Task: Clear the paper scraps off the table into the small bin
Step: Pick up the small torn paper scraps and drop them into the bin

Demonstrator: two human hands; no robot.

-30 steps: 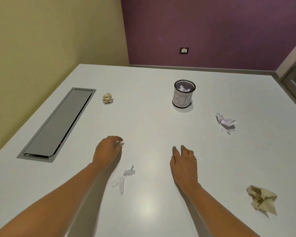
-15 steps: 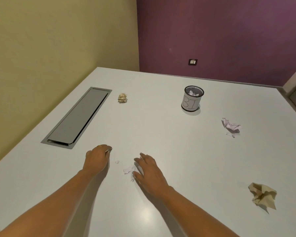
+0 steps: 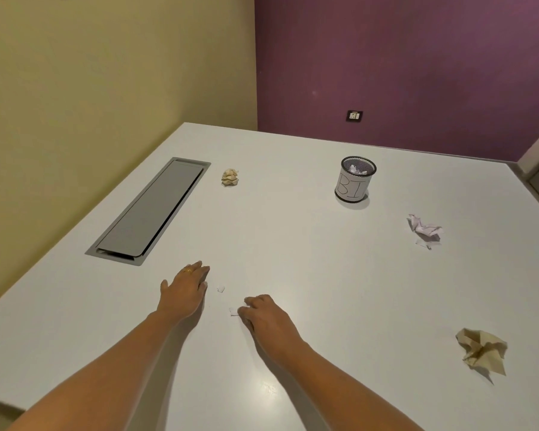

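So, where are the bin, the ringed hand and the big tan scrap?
small bin [image 3: 351, 188]: head view, labelled side wall.
left hand [image 3: 182, 289]: head view, back of hand.
big tan scrap [image 3: 483, 349]: head view, crumpled middle.

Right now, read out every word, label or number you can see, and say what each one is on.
"BI", handwritten on the white wrap of the small mesh bin; any further letters curve out of sight.
Wall socket plate: markings too small to read.
Crumpled white paper: no legible print.
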